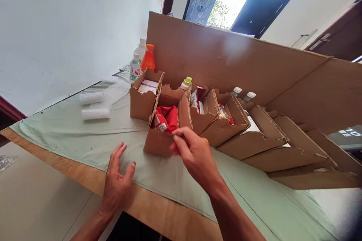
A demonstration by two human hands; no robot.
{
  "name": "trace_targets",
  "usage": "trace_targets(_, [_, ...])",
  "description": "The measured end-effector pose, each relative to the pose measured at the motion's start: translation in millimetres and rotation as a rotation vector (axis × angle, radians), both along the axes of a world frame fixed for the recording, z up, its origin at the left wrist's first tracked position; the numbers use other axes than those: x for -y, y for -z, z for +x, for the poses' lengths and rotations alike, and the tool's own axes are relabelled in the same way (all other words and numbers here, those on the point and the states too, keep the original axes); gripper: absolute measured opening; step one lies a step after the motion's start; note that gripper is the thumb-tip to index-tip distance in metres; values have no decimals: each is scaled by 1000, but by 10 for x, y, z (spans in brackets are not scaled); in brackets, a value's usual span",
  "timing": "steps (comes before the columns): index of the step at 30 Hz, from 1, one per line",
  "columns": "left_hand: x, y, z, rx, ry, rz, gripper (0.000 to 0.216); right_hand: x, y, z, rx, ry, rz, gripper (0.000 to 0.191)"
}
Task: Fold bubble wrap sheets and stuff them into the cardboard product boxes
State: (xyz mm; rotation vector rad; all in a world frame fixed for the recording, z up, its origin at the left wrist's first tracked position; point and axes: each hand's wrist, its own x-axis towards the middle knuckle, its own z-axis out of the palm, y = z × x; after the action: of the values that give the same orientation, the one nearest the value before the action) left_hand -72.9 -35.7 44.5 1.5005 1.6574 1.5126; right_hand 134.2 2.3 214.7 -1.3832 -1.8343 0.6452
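Note:
My right hand (pixel 192 148) is at the front rim of a brown cardboard box (pixel 160 144), thumb and index finger pinched together at its edge. The other fingers of that hand curl in front of the box wall and are blurred. Inside this box lies a crumpled red packet (pixel 169 117) with a barcode label. My left hand (pixel 117 177) hovers over the near edge of the table, left of the box, fingers apart and holding nothing. A second cardboard box (pixel 142 103) with a white carton (pixel 148 86) in it stands just left of the first.
More open boxes (pixel 243 147) with packets run rightward. A tall cardboard panel (pixel 215 52) stands behind. An orange bottle (pixel 148 58) and a clear bottle (pixel 135 68) stand at the back left. Bubble-wrap rolls (pixel 96 113) lie on the green cloth (pixel 68 128).

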Motion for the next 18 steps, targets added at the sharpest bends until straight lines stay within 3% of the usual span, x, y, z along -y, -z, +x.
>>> trace_targets(2, [16,-11,-65,74,2,-26,56,430,-39,250,8,-27,-23,18])
trace_targets(5, [81,-101,-116,133,71,-83,64,879,-44,806,-2,44,-45,18])
trace_targets(8, [187,-254,-45,164,211,-103,67,1176,23,1372,-87,255,-4,19])
trace_targets(10, [255,-340,58,182,322,-123,70,1367,102,1631,-171,385,72,32])
trace_targets(13, [294,-395,225,212,448,-204,75,1627,310,1736,-191,349,116,61])
trace_targets(16, [248,-399,356,218,469,-311,75,1728,613,1543,-7,255,84,79])
trace_targets(18, [213,-414,437,207,459,-339,68,1686,797,1363,81,279,84,85])
